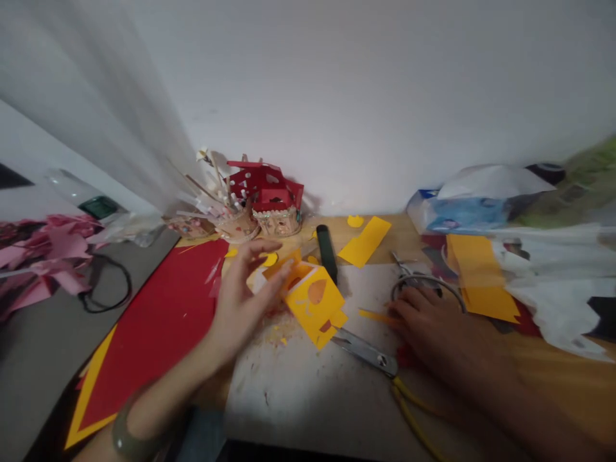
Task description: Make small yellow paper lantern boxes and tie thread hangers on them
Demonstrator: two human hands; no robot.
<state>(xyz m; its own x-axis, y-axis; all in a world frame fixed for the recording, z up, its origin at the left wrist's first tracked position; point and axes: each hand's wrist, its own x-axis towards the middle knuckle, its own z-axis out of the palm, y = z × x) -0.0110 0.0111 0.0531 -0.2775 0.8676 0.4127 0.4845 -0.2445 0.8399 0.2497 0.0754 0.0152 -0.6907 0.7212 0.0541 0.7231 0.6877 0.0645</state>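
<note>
A yellow paper box (317, 301) with cut-out shapes, one round and several smaller, tilts above the table in my left hand (240, 295). The thumb lies against its open side, and the other fingers curve behind it. My right hand (428, 321) is low over the table on the right, its fingers bent down beside a grey ring-shaped thing (455, 289) and a small metal tool (402, 264). A thin yellow paper strip (378, 316) ends at those fingertips; whether they pinch anything is unclear. Large scissors (366, 351) with yellow handles lie between the hands, tip by the box.
A grey-white board (289, 398) with paper scraps lies in front. Red sheets (158, 327) are at left, a dark green stick-like object (326, 250) and yellow paper piece (366, 242) behind. Decorated pots (235, 226), a red paper house (269, 186) and a tissue pack (457, 212) stand near the wall.
</note>
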